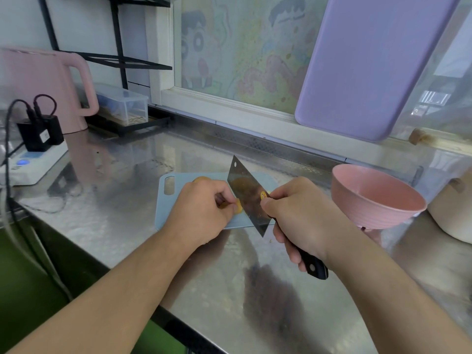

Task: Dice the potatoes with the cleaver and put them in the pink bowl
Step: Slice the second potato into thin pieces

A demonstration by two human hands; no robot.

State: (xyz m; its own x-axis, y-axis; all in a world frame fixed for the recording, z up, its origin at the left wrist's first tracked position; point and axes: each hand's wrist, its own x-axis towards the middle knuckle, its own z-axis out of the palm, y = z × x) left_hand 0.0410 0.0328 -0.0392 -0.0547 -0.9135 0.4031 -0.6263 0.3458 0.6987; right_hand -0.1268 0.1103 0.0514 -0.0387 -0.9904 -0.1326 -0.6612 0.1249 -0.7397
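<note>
**Steadying the potato for the next cut**

I am working across the steel surface (122, 200) from left to right. My left hand (201, 210) is bearing down on a potato piece (238, 206) on the pale blue cutting board (163, 200); its grip is pinching the piece, fingertips curled back, I judge, to stay out of the blade's path. Another potato piece (200, 179) is waiting at the board's far edge, just beyond that hand.

The cleaver (249, 198) is standing just beside the held piece, blade tilted with the tip pointing away from me. My right hand (301, 218) is wrapping its grip tight round the black handle, thumb pressing up near the blade, probably for control.

The pink bowl (378, 198) is sitting near the board's right end, within easy reach for the dice; I see no potato inside.
</note>
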